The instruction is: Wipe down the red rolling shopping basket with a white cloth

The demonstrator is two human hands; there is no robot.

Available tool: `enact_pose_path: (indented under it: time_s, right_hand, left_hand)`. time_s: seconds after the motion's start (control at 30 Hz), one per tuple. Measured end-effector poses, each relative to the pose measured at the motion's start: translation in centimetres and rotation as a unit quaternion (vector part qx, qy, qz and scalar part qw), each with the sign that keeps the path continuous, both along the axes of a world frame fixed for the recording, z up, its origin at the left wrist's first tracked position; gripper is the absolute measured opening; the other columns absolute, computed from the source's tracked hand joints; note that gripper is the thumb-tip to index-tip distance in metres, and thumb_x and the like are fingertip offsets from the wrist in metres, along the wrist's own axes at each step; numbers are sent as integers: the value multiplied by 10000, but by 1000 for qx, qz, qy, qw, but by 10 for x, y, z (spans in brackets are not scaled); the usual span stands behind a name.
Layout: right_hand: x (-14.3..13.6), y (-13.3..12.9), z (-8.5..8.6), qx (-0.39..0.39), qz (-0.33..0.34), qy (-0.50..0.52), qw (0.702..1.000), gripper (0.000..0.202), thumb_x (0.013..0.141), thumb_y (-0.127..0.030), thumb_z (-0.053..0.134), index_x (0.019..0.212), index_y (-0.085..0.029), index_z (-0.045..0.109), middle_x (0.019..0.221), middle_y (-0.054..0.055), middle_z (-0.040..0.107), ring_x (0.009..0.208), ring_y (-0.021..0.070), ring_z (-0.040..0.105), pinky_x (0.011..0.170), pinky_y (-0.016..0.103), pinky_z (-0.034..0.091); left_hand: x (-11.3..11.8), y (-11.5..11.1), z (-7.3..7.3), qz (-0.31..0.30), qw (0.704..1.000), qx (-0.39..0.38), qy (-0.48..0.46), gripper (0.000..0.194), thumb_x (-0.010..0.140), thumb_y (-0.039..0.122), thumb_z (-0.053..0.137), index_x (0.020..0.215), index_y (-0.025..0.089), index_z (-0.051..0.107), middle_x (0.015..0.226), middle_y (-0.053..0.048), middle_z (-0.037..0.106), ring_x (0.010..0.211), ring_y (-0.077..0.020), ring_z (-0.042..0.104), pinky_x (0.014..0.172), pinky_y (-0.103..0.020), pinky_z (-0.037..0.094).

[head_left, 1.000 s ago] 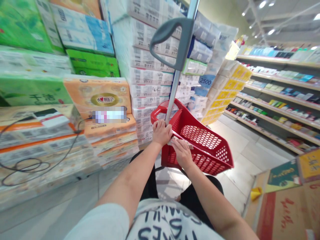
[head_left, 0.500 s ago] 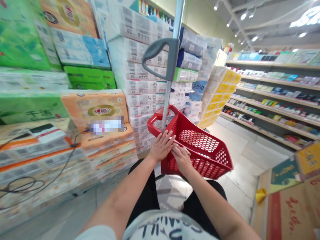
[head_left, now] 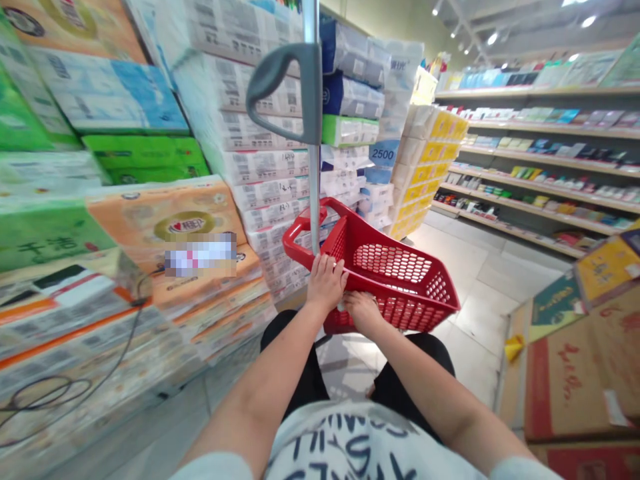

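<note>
My L grip (head_left: 326,283) is spread atop the red basket (head_left: 417,315), right of tissue packs (head_left: 183,203), prob. to steady it; my R grip (head_left: 361,310) is curled against the near side, can't tell if pinching.

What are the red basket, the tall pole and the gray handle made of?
The basket looks like glossy plastic: shiny, with rows of holes. The pole is probably polished metal: silvery, with bright streaks. The gray handle seems matte plastic: dull, smooth, rounded; painted metal is possible.

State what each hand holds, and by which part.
Left hand rests on the red basket's rim; right hand seems to hold a whitish scrap, gripped part hidden.
</note>
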State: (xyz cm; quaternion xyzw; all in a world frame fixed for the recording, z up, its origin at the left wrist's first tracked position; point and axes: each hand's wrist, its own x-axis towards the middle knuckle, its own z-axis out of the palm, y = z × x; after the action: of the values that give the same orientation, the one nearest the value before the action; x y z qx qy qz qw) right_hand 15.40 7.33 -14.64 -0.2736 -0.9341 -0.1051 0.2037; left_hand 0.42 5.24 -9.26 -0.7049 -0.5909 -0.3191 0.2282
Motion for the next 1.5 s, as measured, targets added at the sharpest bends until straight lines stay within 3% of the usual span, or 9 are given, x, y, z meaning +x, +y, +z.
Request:
enact_pose_path:
  time_s: [0.1,0.2,0.33,0.5,0.7,1.0,1.23,1.4,1.5]
  right_hand:
    - [-2,2,10,26,0,46,999,213,907,-162,521,1039,-178,687,1084,87,678,1041,220,552,880,350,453]
    - [2,3,8,28,1,37,999,218,931,-169,487,987,-162,698,1050,83,685,1004,206,564,882,335,457]
    - [7,-3,-4,20,-16,18,1000,298,953,-140,421,914,-154,716,1070,67,690,1009,186,576,827,295,472]
    - [14,-4,8,29,-50,58,997,246,946,-159,461,1051,-177,683,1173,63,655,1057,192,544,896,327,445]
    - [30,-10,6,-6,-65,17,998,201,892,-139,536,1015,-183,689,1121,69,669,983,207,546,779,332,436]
    - [36,-7,8,-31,-113,1,993,189,896,-149,510,970,-158,684,1060,87,675,917,221,545,737,344,432]
    - [34,-4,30,42,-54,179,981,349,946,-126,402,1228,-180,600,1265,55,610,1162,200,508,983,366,417]
    - [38,5,20,-1,-76,166,983,525,875,-52,410,1387,-160,445,1427,80,466,1290,223,425,1057,393,367]
    - [37,12,17,-45,-113,178,976,483,881,-84,452,1359,-151,469,1323,93,558,1175,221,514,1008,371,399]
  left_hand:
    - [1,3,-4,-1,1000,4,2,404,928,309,425,1267,136,558,1342,-154,528,1380,-319,324,1136,-534,266]
    - [-1,3,-5,-15,1000,7,3,444,930,294,410,1322,107,500,1418,-165,461,1414,-320,262,1132,-541,270]
    - [-6,1,-2,-35,999,-7,6,469,929,291,406,1347,90,474,1370,-171,511,1396,-310,304,1144,-513,263]
    - [-5,0,-1,-19,1000,13,10,433,933,307,407,1295,98,519,1293,-170,566,1344,-325,379,1126,-527,280]
    - [-2,1,0,-21,999,41,5,381,935,301,401,1239,118,538,1209,-170,597,1307,-331,417,1098,-551,307]
    - [-3,5,-5,-10,999,37,32,382,935,315,415,1218,86,530,1223,-183,573,1343,-337,359,1107,-565,283]
    - [-4,7,-7,-7,998,43,38,389,934,271,411,1241,57,517,1236,-188,566,1353,-324,342,1132,-535,254]
    - [-4,8,-7,-12,999,40,28,372,930,253,401,1236,79,523,1236,-177,569,1345,-317,354,1126,-540,255]
    - [-5,7,-7,-18,999,35,30,362,927,265,412,1219,90,537,1227,-174,572,1343,-318,357,1124,-543,255]
